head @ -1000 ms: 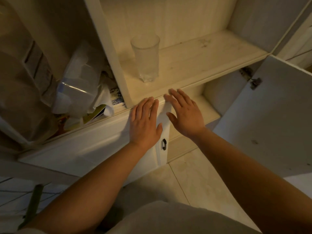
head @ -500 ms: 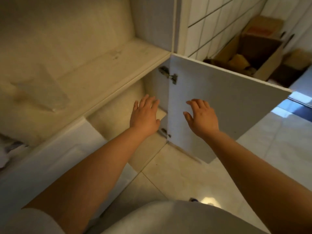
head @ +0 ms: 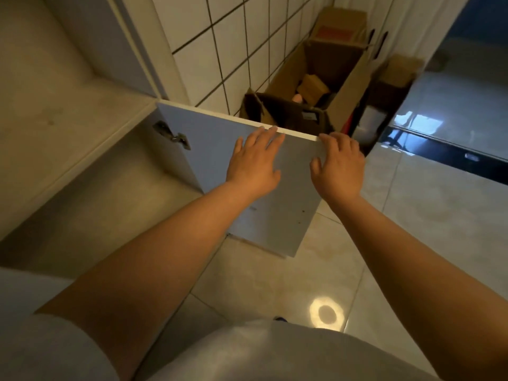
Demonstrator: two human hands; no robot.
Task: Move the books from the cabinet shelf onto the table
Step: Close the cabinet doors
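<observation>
Meanwhile, left hand [head: 254, 158] and right hand [head: 339, 166] lie flat and spread, empty, fingertips at the top edge of the open cabinet door [head: 209, 138], seemingly to swing it; no books appear on the bare shelf [head: 63, 116].

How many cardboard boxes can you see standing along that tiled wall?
2: a large open cardboard box against the tiles beyond the cabinet door, and a smaller box behind it. More may be hidden.
</observation>
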